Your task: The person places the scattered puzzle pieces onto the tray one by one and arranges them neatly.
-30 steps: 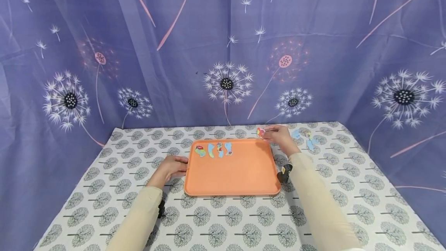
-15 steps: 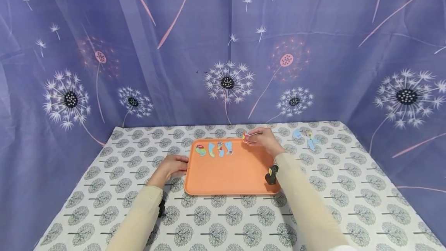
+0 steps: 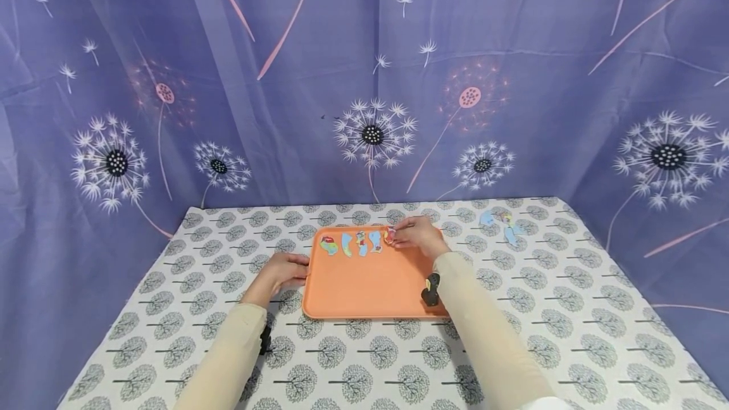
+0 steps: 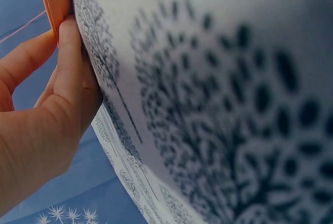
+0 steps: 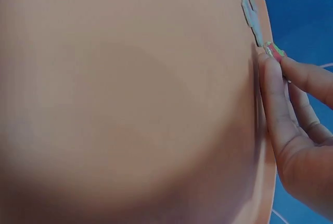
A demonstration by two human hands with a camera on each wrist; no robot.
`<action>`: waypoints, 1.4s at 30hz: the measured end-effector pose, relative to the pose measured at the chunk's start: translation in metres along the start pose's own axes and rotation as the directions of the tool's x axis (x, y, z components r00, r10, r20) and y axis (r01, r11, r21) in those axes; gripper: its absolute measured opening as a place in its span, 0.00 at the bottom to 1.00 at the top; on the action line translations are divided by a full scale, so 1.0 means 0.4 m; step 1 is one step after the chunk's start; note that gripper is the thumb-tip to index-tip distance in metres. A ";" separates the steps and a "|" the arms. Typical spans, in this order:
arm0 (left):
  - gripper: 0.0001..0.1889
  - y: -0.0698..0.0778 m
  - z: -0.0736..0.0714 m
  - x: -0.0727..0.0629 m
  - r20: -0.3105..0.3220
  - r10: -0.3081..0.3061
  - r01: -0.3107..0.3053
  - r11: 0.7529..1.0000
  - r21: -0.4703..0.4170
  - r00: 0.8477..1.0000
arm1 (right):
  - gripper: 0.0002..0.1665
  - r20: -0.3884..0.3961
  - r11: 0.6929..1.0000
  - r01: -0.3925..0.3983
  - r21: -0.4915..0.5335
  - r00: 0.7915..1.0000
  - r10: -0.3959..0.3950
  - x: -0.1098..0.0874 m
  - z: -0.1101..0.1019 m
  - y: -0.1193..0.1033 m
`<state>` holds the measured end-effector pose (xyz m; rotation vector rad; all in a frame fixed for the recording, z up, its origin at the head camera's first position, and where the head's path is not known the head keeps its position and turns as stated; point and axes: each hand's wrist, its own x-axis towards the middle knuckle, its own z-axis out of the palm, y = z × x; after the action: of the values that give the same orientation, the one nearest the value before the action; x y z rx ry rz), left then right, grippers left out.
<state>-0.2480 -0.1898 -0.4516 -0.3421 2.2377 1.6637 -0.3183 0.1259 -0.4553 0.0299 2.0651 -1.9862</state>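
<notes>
An orange tray [image 3: 370, 283] lies on the patterned cloth. My left hand [image 3: 283, 273] holds its left edge, with the thumb and a finger [image 4: 68, 52] at the rim in the left wrist view. My right hand [image 3: 420, 236] pinches a small red, multicoloured puzzle piece [image 3: 390, 235] between thumb and fingers, close over the tray by its far edge. Left of it, several puzzle pieces stand in a row: a red and green one [image 3: 328, 245], a curved blue one [image 3: 347, 245], a patterned one [image 3: 361, 243] and a blue one [image 3: 374, 242]. The right fingers partly cover the held piece.
More light blue puzzle pieces lie on the cloth right of the tray, one [image 3: 486, 218] apart from a small cluster [image 3: 510, 233]. A purple dandelion curtain [image 3: 285, 112] hangs behind the table. A black wrist device [image 3: 431, 289] overlaps the tray's right side.
My right hand has carried the red puzzle piece leftward from beyond the tray's far right corner to beside the row of pieces. The left hand has stayed at the tray's edge.
</notes>
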 end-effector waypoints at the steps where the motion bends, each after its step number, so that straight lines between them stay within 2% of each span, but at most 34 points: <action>1: 0.20 0.000 0.000 0.000 0.001 0.001 -0.001 1.000 -0.001 1.000 | 0.16 -0.002 1.000 -0.004 -0.006 1.000 0.004 0.000 0.001 0.001; 13: 0.19 0.006 -0.001 0.006 -0.014 0.001 -0.001 1.000 0.002 1.000 | 0.13 -0.079 0.998 -0.019 -0.062 0.997 0.015 0.013 0.017 0.001; 24: 0.19 0.009 0.002 0.007 -0.016 -0.010 0.010 1.000 0.021 1.000 | 0.08 -0.066 0.990 -0.003 -0.144 0.998 -0.007 0.013 0.016 -0.001; 31: 0.19 0.002 0.004 0.004 -0.011 -0.016 0.016 0.999 0.027 1.000 | 0.11 -0.112 0.980 -0.054 -0.194 0.993 0.033 0.014 0.022 0.002; 42: 0.19 0.001 0.004 0.000 -0.014 -0.005 0.006 1.000 0.018 1.000 | 0.14 -0.048 0.979 -0.042 -0.197 0.998 0.033 0.006 0.014 -0.005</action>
<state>-0.2479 -0.1880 -0.4515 -0.3564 2.2589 1.6417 -0.3198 0.1201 -0.4539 0.0728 2.2632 -1.7644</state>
